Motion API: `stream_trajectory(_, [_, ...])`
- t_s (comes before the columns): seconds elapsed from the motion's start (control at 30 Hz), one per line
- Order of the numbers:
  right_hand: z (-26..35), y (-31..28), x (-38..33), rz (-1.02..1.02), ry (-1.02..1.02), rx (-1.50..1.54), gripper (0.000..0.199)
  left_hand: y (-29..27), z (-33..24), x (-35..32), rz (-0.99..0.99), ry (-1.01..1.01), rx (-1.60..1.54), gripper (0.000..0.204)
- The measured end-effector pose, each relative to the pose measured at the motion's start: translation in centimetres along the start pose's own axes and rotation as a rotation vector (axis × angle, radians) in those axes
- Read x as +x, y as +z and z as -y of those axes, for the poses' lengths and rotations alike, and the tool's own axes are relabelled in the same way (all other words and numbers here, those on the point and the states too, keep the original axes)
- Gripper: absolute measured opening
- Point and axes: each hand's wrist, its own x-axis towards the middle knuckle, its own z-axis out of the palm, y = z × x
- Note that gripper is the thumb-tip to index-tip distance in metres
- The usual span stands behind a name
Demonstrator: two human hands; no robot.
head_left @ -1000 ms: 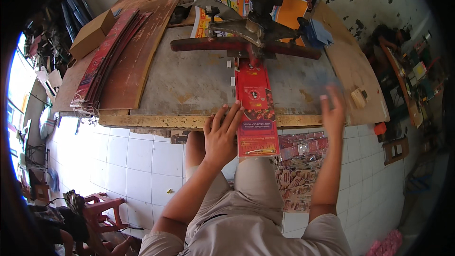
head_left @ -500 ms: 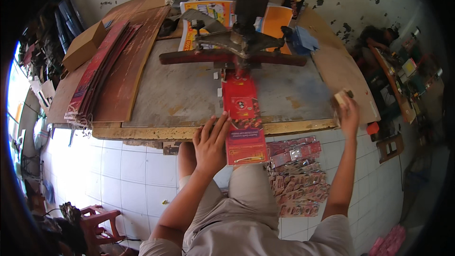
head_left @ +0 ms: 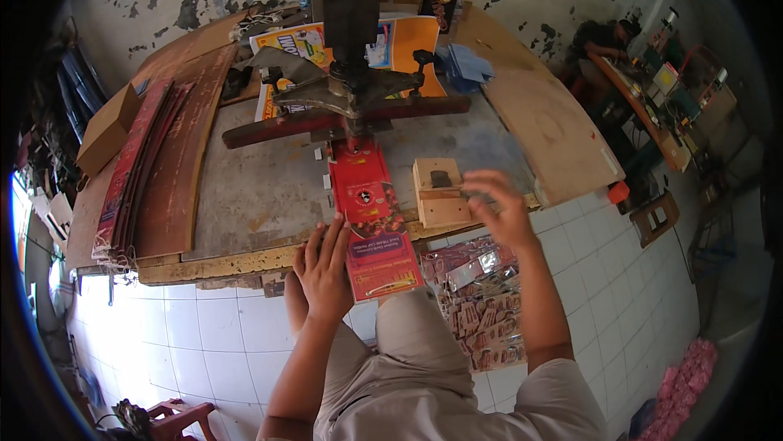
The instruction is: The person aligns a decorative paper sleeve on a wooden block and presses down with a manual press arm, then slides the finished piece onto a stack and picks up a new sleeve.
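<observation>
A long red printed strip (head_left: 365, 170), with food pictures and a purple panel, runs out from under the metal press (head_left: 351, 98) and over the table's front edge. Against its left edge lies my left hand (head_left: 328, 265), fingers stretched out. Right of the strip, a pale wooden block (head_left: 432, 211) with a small dark plate on top sits on the grey tabletop near the front edge. My right hand (head_left: 502, 208) is at the block's right side with its fingers apart; whether the fingertips touch it I cannot tell.
Folded red strips (head_left: 134, 172) and a cardboard box (head_left: 108, 127) lie on the left. Blue sheets (head_left: 465, 66) are at the back right. Printed packets (head_left: 481, 302) cover part of the floor below. Another person (head_left: 595, 37) sits at a side bench.
My right hand has come inward from the table's right side, where it held a wooden block; a block now rests beside the strip. My left hand stays at the strip's edge. The view has shifted.
</observation>
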Motion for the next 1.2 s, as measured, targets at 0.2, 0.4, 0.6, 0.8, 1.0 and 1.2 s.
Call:
stream_trajectory(0.2, [-8.1, -2.7, 2.4, 0.032, 0.272, -0.284, 0.047, 0.0, 0.0, 0.0, -0.001, 0.007, -0.004, 0.057])
stream_trajectory(0.4, [-10.7, -3.8, 4.3, 0.251, 0.277, -0.257, 0.056, 0.4, 0.2, -0.1, 0.001, 0.000, -0.013, 0.057])
stream_trajectory(0.6, [-11.0, -4.8, 7.8, 0.494, 0.449, -0.154, 0.049, 0.0, 0.2, -0.1, -0.015, 0.013, -0.018, 0.059])
stream_trajectory(0.8, [-11.7, -5.2, 8.8, 0.527, 0.190, -0.133, 0.042, 0.5, 0.5, -0.2, -0.035, 0.036, 0.004, 0.065])
stream_trajectory(1.0, [-12.5, -5.4, 9.7, 0.693, 0.229, -0.201, 0.042, 0.9, 0.8, -0.4, -0.048, 0.050, 0.000, 0.066])
stream_trajectory(1.2, [-11.1, -4.5, 9.2, 0.597, 0.159, -0.125, 0.050, 0.8, 1.0, -0.5, -0.032, 0.046, 0.013, 0.068])
